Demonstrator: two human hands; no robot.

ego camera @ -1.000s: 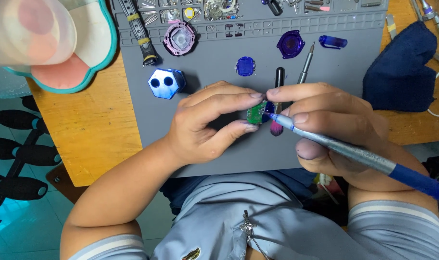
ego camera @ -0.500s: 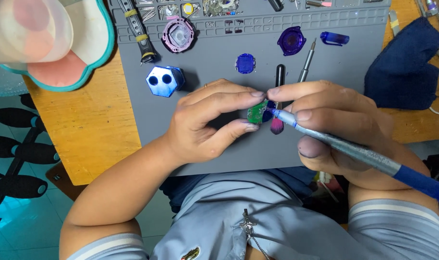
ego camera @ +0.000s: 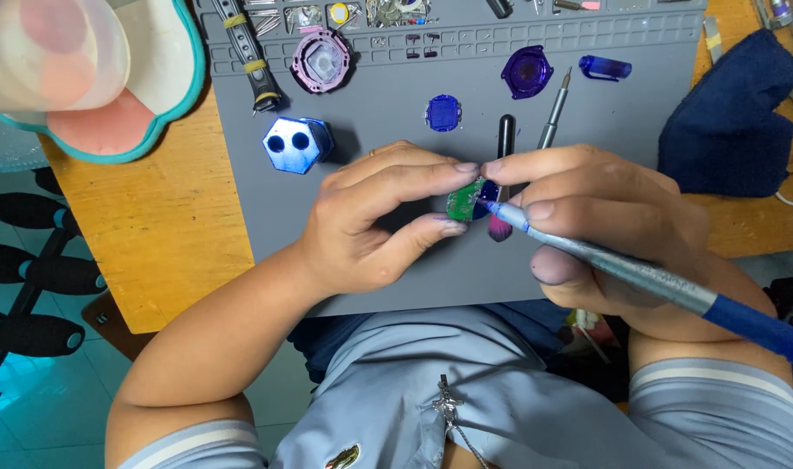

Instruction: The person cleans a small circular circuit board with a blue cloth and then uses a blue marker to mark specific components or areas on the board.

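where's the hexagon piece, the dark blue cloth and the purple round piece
hexagon piece [ego camera: 295,144], head view, on its flat top face
dark blue cloth [ego camera: 726,130], head view, on the middle of the fold
purple round piece [ego camera: 527,72], head view, on its centre

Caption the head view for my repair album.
Both hands pinch a small green part over a grey mat; right hand applies a blue tool.

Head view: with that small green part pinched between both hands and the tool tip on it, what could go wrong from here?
1. The small green part is held only by fingertips of the left hand and right hand; it may slip onto the grey mat.
2. The blue-handled tool tip could skid and jab a fingertip.
3. A dropped part might get lost among the loose blue pieces nearby, like the square blue piece.
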